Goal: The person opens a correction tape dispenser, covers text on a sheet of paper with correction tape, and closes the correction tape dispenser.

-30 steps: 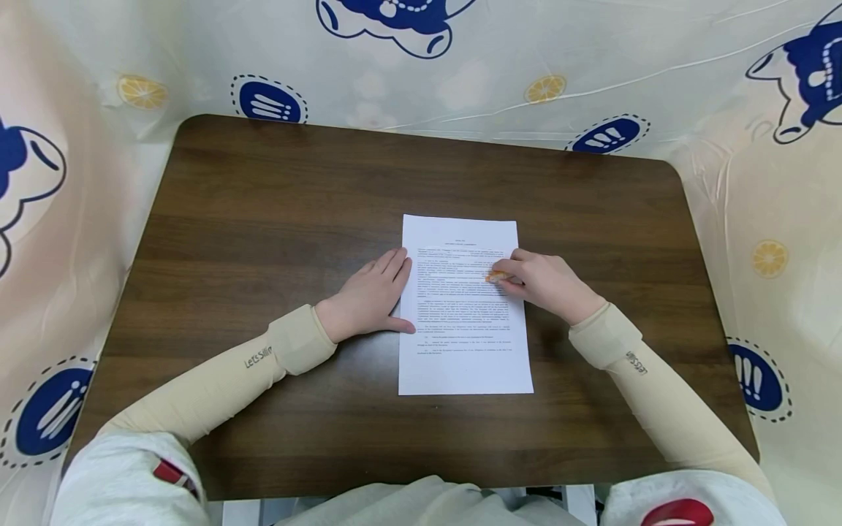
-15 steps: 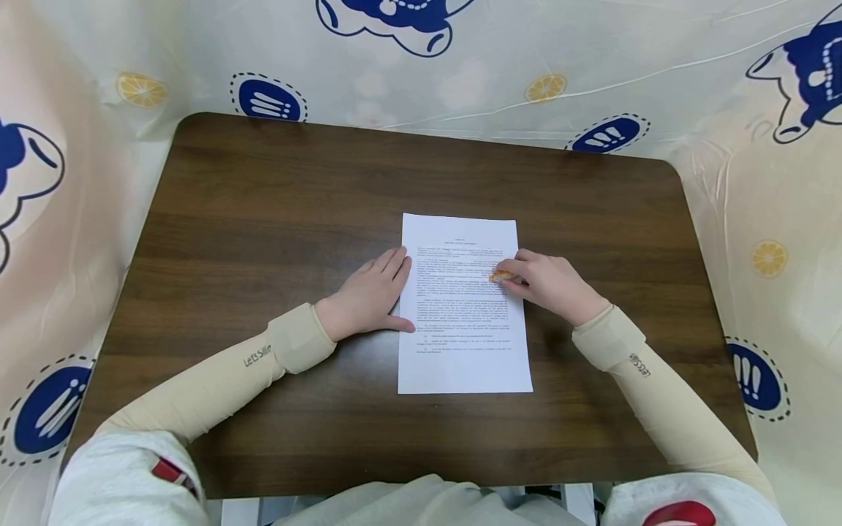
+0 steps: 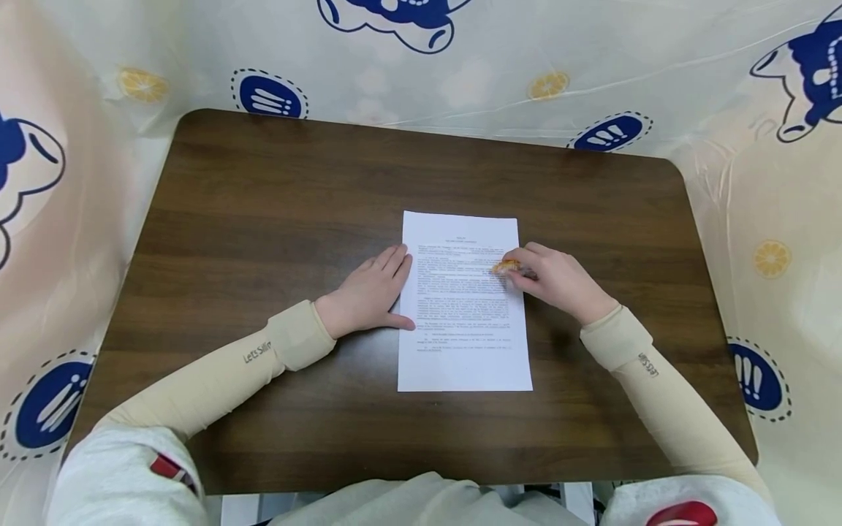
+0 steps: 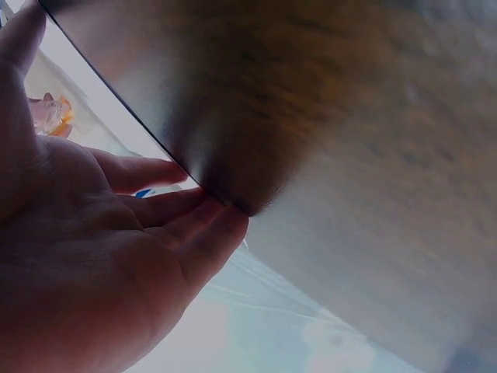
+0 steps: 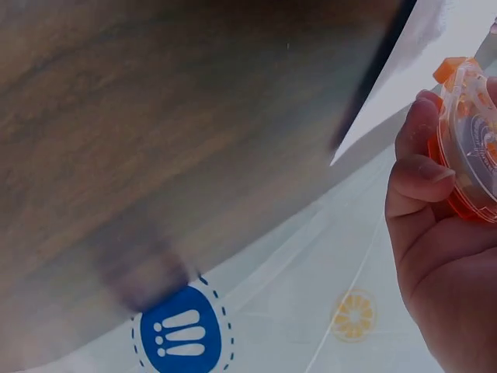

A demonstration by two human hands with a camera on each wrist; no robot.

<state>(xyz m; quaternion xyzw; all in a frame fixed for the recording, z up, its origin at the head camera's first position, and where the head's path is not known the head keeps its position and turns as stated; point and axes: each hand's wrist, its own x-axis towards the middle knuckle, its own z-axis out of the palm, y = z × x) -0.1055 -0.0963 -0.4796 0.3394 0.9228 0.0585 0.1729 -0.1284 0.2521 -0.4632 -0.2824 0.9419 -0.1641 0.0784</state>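
A printed sheet of paper [image 3: 460, 365] lies on the brown table, with blank white stretches among its upper lines of text. My left hand [image 3: 370, 292] rests flat at the sheet's left edge, fingers straight and thumb over the margin. In my right hand [image 3: 559, 281] a correction tape dispenser [image 3: 506, 267] is pinched between thumb and fingers, over the right part of the text. The right wrist view shows the correction tape's clear round case [image 5: 470, 136] with orange parts, its orange end [image 5: 450, 70] pointing away from the palm.
The wooden table [image 3: 296, 190] has rounded far corners. A pale curtain [image 3: 473, 80] with blue prints and orange slices surrounds its back and sides. Beige sleeves [image 3: 217, 383] cover both forearms.
My right hand has shifted slightly to the right with the correction tape and tilted, so more of the dispenser shows. My left hand and the paper stay in place.
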